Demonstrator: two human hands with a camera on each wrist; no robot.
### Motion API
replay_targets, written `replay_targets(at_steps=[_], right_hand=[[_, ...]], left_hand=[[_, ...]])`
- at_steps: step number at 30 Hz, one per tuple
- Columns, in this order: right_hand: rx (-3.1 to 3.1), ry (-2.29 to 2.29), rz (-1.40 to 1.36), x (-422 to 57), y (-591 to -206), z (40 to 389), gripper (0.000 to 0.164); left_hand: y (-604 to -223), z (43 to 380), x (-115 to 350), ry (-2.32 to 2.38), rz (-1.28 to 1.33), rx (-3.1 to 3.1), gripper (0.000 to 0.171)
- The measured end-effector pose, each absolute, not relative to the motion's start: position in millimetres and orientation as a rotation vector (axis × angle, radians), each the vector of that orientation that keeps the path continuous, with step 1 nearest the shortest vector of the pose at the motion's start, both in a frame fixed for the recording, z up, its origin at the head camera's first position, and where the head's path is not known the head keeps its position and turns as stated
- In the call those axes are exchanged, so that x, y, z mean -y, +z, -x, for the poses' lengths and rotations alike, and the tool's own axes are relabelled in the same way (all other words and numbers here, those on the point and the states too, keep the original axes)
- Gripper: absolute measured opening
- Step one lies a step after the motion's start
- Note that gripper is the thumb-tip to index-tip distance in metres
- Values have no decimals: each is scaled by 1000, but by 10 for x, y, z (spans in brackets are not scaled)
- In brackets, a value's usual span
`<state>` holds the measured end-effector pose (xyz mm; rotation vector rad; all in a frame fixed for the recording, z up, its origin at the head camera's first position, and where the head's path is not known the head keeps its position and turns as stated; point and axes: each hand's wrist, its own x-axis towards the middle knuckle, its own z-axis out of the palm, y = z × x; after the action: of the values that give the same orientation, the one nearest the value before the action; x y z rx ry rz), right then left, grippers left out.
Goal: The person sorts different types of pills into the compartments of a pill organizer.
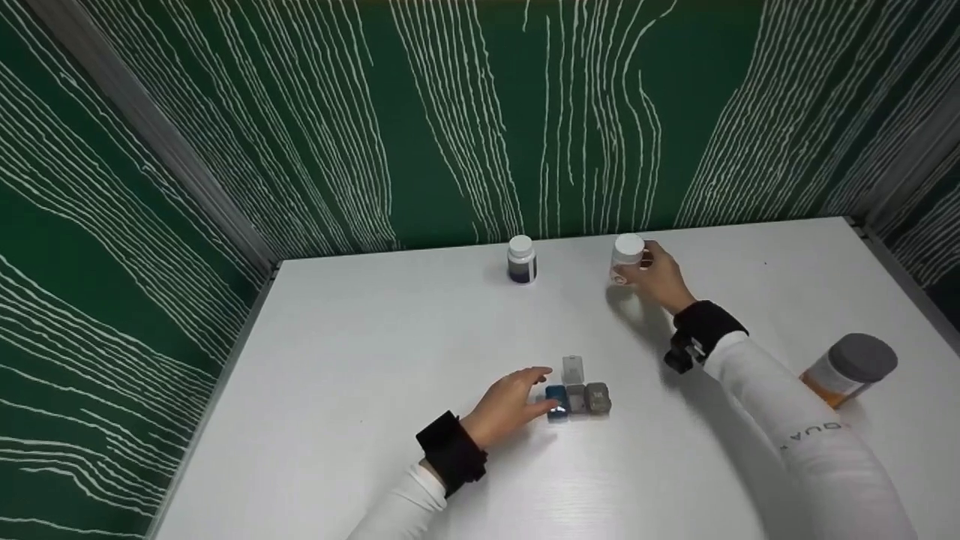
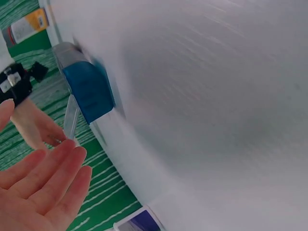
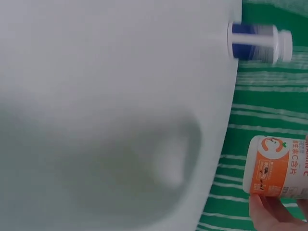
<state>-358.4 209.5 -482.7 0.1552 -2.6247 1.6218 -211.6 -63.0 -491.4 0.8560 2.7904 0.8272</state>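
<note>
My right hand (image 1: pixel 664 281) grips a white vitamin C pill bottle (image 3: pixel 276 166) with an orange label and a white cap. In the head view this bottle (image 1: pixel 628 251) is near the table's back edge. My left hand (image 1: pixel 510 405) is beside a small pill case (image 1: pixel 576 399), its fingers spread and nothing between them. The case has a blue compartment (image 2: pixel 89 91), a grey one at the right and a middle one whose clear lid (image 1: pixel 572 369) stands open toward the back. In the head view my left thumb overlaps the blue compartment.
A white-capped bottle with a dark blue label (image 1: pixel 522 261) stands at the table's back edge, left of my right hand. A larger jar (image 1: pixel 847 367) with a grey lid is at the right, partly behind my right sleeve. Green walls with white lines border the table (image 1: pixel 360 337).
</note>
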Motion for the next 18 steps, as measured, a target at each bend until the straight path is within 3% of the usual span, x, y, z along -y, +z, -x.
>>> replay_targets(at_steps=[12,18], right_hand=[[2626,1641,-582,-1903,-4593,2635,51],[2673,1621,-810,-1823,-4748,2203,51]], left_hand=[[-4882,2105,523,878,-841,-2771,49],[-4892,2044,475,888,-885,-2776,49]])
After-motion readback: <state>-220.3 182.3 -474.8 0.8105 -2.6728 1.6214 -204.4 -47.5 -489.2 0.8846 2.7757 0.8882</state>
